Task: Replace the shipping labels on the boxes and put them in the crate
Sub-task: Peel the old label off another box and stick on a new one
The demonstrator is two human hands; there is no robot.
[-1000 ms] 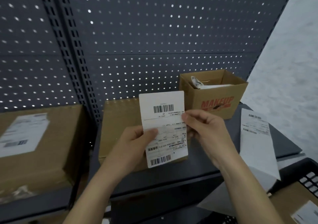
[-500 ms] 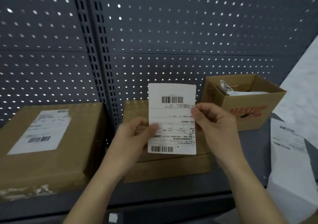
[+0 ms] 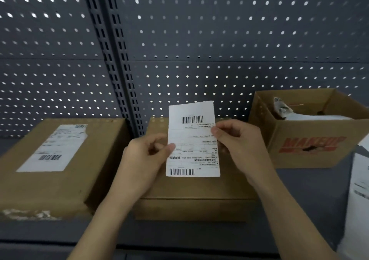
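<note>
A white shipping label (image 3: 192, 139) with two barcodes is held upright between both hands above a plain flat cardboard box (image 3: 191, 191) in the middle of the shelf. My left hand (image 3: 145, 159) pinches the label's left edge with thumb in front. My right hand (image 3: 237, 145) pinches its right edge. To the left lies a larger cardboard box (image 3: 95, 159) with a white label (image 3: 54, 149) stuck on its top. The crate is out of view.
An open cardboard box (image 3: 311, 143) printed with red "MAKEUP" letters stands at the right and holds crumpled paper. A white strip of labels (image 3: 359, 189) hangs at the right edge. A dark pegboard (image 3: 219, 40) backs the grey shelf (image 3: 299, 203).
The view has swung left, so the left labelled box shows more fully and the crate at the lower right has dropped out. The label stays pinched between both hands and now stands straighter.
</note>
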